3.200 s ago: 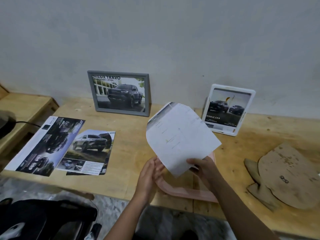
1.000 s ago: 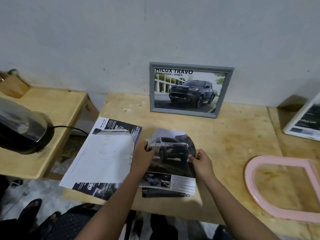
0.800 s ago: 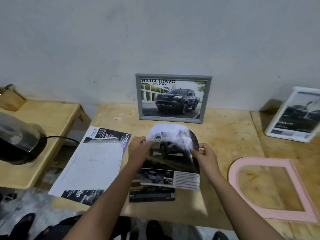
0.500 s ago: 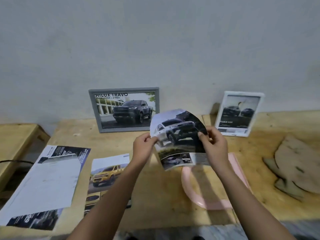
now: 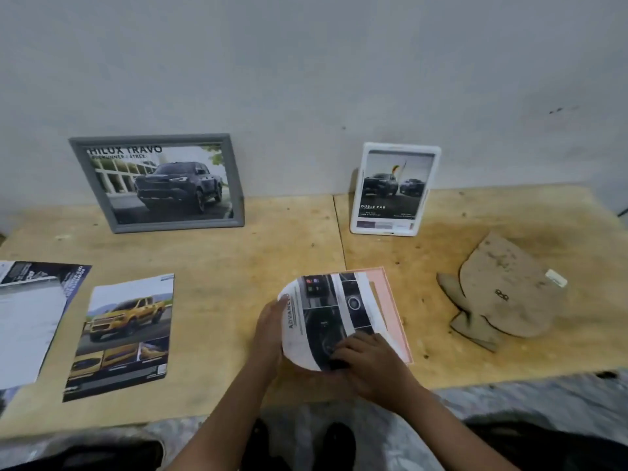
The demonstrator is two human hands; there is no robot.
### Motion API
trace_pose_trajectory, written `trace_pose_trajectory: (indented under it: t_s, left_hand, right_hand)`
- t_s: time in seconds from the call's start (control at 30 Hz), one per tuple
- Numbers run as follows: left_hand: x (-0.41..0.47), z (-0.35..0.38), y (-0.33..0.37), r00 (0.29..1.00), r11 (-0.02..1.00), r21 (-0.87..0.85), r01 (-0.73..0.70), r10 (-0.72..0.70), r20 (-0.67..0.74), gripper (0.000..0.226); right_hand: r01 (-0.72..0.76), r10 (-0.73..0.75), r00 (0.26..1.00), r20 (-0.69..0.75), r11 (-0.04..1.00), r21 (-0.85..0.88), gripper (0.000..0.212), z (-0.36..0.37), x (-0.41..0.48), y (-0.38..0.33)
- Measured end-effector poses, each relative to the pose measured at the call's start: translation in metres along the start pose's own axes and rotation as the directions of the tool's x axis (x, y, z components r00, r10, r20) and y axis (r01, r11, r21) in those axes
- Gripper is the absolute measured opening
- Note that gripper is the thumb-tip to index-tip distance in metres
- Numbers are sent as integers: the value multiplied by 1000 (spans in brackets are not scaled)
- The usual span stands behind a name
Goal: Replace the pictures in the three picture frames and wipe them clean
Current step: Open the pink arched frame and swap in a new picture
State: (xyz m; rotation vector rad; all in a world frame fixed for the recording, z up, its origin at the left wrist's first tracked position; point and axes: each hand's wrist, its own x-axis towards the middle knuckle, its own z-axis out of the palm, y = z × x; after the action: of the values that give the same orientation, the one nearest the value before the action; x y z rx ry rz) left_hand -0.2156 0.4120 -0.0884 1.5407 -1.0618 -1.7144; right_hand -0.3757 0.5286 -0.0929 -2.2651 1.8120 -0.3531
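Right hand (image 5: 372, 363) presses flat on the cut picture (image 5: 326, 317); left hand (image 5: 272, 329) steadies its edge with straight fingers over the pink frame (image 5: 390, 311). It looks thin and floppy and should crease easily, so guide it by the edges. Behind stand the grey frame (image 5: 238, 185) and white frame (image 5: 360, 188).

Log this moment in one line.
cut picture on pink frame | left hand touches edge | right hand presses picture | backing board aside

My picture (image 5: 323, 321) lies on the near frame (image 5: 390, 311). The left frame (image 5: 149, 138) and right frame (image 5: 385, 230) stand behind. The pages (image 5: 125, 334) lie left, the board (image 5: 506, 290) right.
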Motion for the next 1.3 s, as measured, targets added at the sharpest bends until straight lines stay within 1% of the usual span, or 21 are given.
trace_pose_trajectory:
  t_s: [0.07, 0.13, 0.17, 0.23, 0.3, 0.37, 0.47, 0.53, 0.57, 0.63, 0.77, 0.83, 0.87, 0.9, 0.93, 0.97, 1.03, 1.13, 1.17, 1.23, 1.3]
  left_hand:
    - [-2, -4, -16, 998, 988, 157, -4, 13, -55, 30]
    - [-2, -7, -25, 993, 954, 287, -90, 108, -49, 43]
    - [1, -7, -26, 983, 909, 389, -153, 179, -33, 50]
    - [2, -3, -26, 953, 795, 536, -283, 297, 62, 63]
    - [3, 0, -23, 931, 697, 622, -356, 320, 175, 77]
    - [7, -1, -25, 908, 574, 710, -408, 339, 247, 87]
    - [9, -3, -32, 847, 353, 777, -522, 318, 425, 77]
    - [11, -3, -39, 828, 212, 803, -556, 224, 514, 70]
    - [12, -3, -41, 824, 161, 811, -563, 188, 535, 68]
    - [16, -3, -45, 823, 95, 820, -564, 144, 549, 67]
    - [20, -5, -51, 838, 60, 841, -538, 149, 526, 79]
    - [18, -2, -51, 857, -29, 867, -497, 143, 496, 79]
    - [17, 2, -49, 865, -81, 878, -471, 149, 478, 76]
    - [16, 9, -46, 880, -87, 894, -440, 159, 448, 72]
    - [14, 17, -42, 901, -38, 919, -393, 181, 393, 66]
    - [13, 27, -39, 919, 52, 936, -349, 216, 331, 62]
    - [11, 51, -32, 924, 226, 920, -319, 289, 249, 58]
    - [11, 110, -28, 909, 370, 858, -355, 350, 226, 44]
    - [11, 136, -26, 907, 410, 832, -373, 349, 235, 39]
    - [11, 194, -22, 922, 525, 765, -373, 304, 240, 31]
    - [15, 249, -18, 940, 674, 655, -341, 243, 240, 28]
  right_hand:
    - [-22, 21, 995, 100, 1000, 11, 27, 14, -5, -2]
    - [-39, 39, 988, 150, 999, -3, 28, 22, -4, -7]
    - [-59, 61, 984, 168, 998, -14, 29, 25, -2, -8]
    - [-127, 131, 978, 160, 991, -35, 28, 28, -1, -10]
    - [-235, 235, 965, 117, 972, -20, 27, 27, 2, -10]
    - [-317, 317, 944, 90, 948, -16, 31, 23, 4, -9]
    - [-408, 415, 901, 129, 910, -79, 46, 20, 8, -3]
    - [-479, 491, 855, 166, 871, -109, 58, 23, 10, -1]
    - [-507, 520, 831, 199, 854, -116, 62, 24, 11, -2]
    - [-508, 524, 816, 244, 851, -133, 65, 27, 13, -3]
    - [-472, 492, 838, 237, 871, -138, 66, 33, 16, -1]
    - [-447, 457, 852, 256, 889, -100, 65, 34, 16, 2]
    - [-419, 421, 873, 244, 906, -65, 63, 32, 16, 5]
    - [-400, 390, 884, 258, 916, -16, 61, 29, 16, 10]
    - [-403, 379, 886, 266, 915, 37, 57, 26, 15, 17]
    - [-409, 376, 894, 243, 907, 102, 53, 20, 13, 25]
    - [-425, 400, 904, 148, 876, 227, 43, 9, 2, 52]
    - [-478, 481, 874, 67, 829, 289, 39, -20, -26, 115]
    - [-509, 529, 848, 22, 803, 309, 40, -32, -38, 141]
    - [-590, 660, 748, -66, 708, 388, 33, -58, -64, 197]
    - [-690, 811, 579, -80, 540, 482, 24, -83, -90, 250]
